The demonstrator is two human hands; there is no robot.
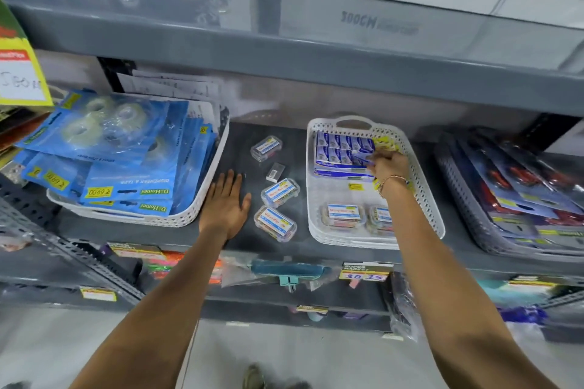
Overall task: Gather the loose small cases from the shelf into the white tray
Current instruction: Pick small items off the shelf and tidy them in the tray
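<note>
Three clear small cases with white-and-blue labels lie loose on the dark shelf: one far (266, 148), one in the middle (280, 192), one near the front edge (275, 223). A small grey box (275, 172) lies among them. The white tray (425, 196) stands to their right; two more cases (343, 215) (380, 218) sit in its near end, and blue boxes (343, 150) fill its far end. My left hand (226, 204) rests flat on the shelf left of the loose cases, fingers spread. My right hand (385, 165) is inside the tray, fingertips pinching a small blue box.
A white basket of blue tape packs (120, 164) stands at the left. A grey tray of carded items (518, 199) sits at the right. The upper shelf (284, 41) overhangs with boxes on it. Lower shelves hold price tags and packets.
</note>
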